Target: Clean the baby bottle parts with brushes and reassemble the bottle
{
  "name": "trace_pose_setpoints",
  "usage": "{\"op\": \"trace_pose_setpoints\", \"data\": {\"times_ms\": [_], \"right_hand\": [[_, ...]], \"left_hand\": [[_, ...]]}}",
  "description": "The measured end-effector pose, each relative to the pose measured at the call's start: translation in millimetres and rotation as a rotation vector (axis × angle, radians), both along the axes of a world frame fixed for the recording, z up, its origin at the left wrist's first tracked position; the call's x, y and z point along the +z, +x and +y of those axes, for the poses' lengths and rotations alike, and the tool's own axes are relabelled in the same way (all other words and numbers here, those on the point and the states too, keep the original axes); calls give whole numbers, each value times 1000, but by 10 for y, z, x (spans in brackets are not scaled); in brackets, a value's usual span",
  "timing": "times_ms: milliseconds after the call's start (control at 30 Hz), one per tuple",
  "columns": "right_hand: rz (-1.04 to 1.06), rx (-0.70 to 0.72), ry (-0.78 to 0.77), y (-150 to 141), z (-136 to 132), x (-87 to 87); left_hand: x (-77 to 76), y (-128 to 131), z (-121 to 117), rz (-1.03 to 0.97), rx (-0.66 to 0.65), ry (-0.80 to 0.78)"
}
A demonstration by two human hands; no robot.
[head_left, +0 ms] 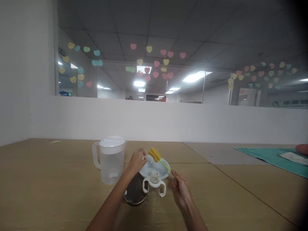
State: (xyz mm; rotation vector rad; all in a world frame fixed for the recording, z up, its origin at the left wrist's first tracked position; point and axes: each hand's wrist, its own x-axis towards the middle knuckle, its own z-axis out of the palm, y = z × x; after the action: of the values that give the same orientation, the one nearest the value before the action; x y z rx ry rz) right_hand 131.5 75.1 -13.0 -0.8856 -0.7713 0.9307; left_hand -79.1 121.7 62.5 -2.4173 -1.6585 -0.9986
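My left hand (137, 160) pinches the near left rim of a pale blue bowl (158, 173) on the wooden table. My right hand (181, 186) grips the green handle of a bottle brush, and its yellow sponge head (154, 154) is raised over the bowl. A clear baby bottle with a white collar and two white handles (154, 184) stands just in front of the bowl, between my hands. A dark round metal lid or dish (134, 194) lies under my left forearm.
A clear plastic pitcher with a white lid and handle (110, 160) stands left of the bowl. At the far right lie a teal mat (271, 156), a flat white item (294, 158) and something reddish at the frame edge (302, 149). A white partition with glass runs behind the table.
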Motion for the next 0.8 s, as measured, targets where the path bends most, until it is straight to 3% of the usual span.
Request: {"op": "trace_pose_setpoints", "data": {"times_ms": [100, 200, 333, 433, 533, 600, 667, 733, 800], "right_hand": [[-4, 31, -81, -32, -5, 8], [-21, 79, -91, -61, -15, 11], [-2, 168, -58, -39, -33, 9], [54, 215, -11, -11, -52, 13], [75, 249, 15, -15, -71, 25], [55, 226, -9, -24, -73, 33], [61, 164, -37, -22, -65, 39], [121, 76, -48, -2, -51, 42], [195, -36, -58, 29, -41, 44]], "left_hand": [[80, -57, -53, -34, -32, 78], [132, -82, -121, -35, -185, 42], [136, -40, -161, -113, -454, -155], [138, -33, -130, -374, -581, -367], [186, -109, -121, -516, -448, -384], [233, -194, -151, -395, -230, -252], [261, -271, -194, -152, -25, -171], [246, -308, -221, 87, 84, -278], [181, -291, -215, 224, 108, -461]]}}
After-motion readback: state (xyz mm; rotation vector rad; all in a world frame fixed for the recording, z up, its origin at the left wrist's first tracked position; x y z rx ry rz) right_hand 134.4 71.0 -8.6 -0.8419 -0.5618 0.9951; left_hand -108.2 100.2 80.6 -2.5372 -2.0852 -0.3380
